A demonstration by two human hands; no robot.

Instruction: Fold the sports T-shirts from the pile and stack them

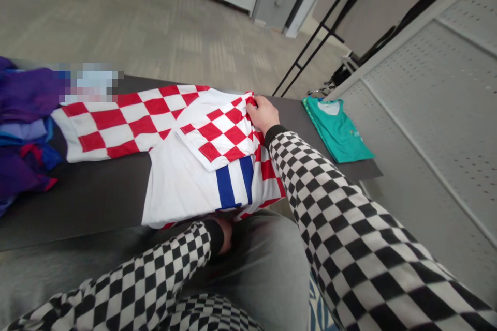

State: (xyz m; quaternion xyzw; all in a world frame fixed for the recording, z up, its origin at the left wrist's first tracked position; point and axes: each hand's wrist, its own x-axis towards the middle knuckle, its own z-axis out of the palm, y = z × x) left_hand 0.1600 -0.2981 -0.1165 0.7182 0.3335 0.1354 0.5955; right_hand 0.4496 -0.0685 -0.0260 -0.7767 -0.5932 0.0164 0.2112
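A red-and-white checkered jersey (182, 181) with white panels and blue stripes lies partly folded on the dark table. One long checkered sleeve (120, 121) stretches out to the left, and a second sleeve (225, 134) is folded across the body. At the jersey's far right corner, my right hand (264, 114) pinches the fabric between thumb and fingers. My left hand (225, 234) is at the near edge, by the blue stripes. Its fingers are hidden beneath the cloth and in shadow, so their grip does not show.
A pile of purple and blue clothes (31, 114) lies at the table's left end. A folded teal shirt (337, 132) rests at the right end, beside a grey perforated panel (430, 88). The dark table (97, 196) has its near edge against my legs. A black metal stand (322, 31) is behind.
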